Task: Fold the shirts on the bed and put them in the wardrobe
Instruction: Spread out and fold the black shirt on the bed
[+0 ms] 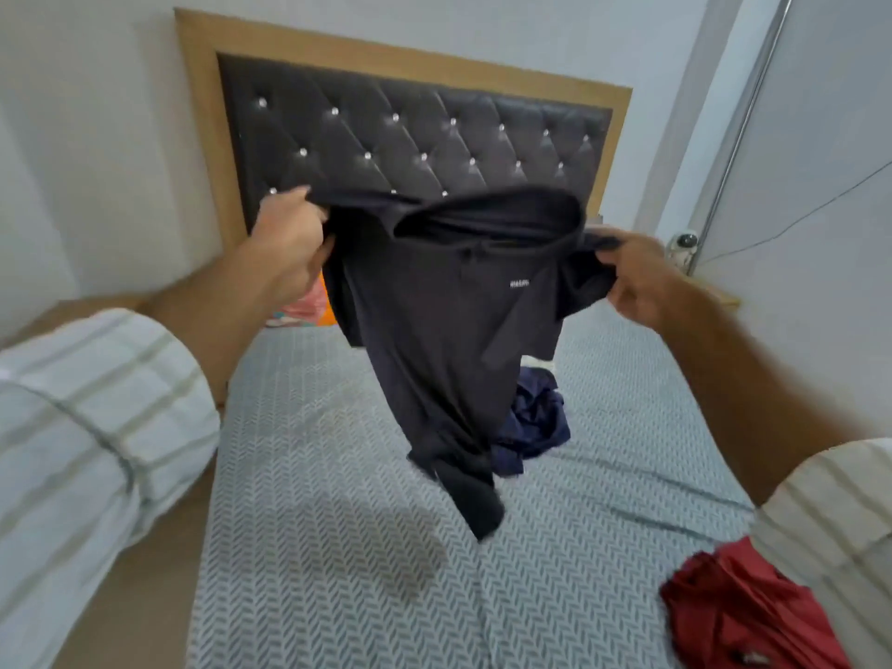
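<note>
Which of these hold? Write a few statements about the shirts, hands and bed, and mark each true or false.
1. Both hands hold the black polo shirt up by its shoulders. True: left hand, right hand.
2. The black shirt lies folded flat on the bed. False: it hangs unfolded above it.
3. A navy garment lies crumpled on the bed. True.
4. The red garment hangs on the headboard. False: it lies on the bed's near right corner.
</note>
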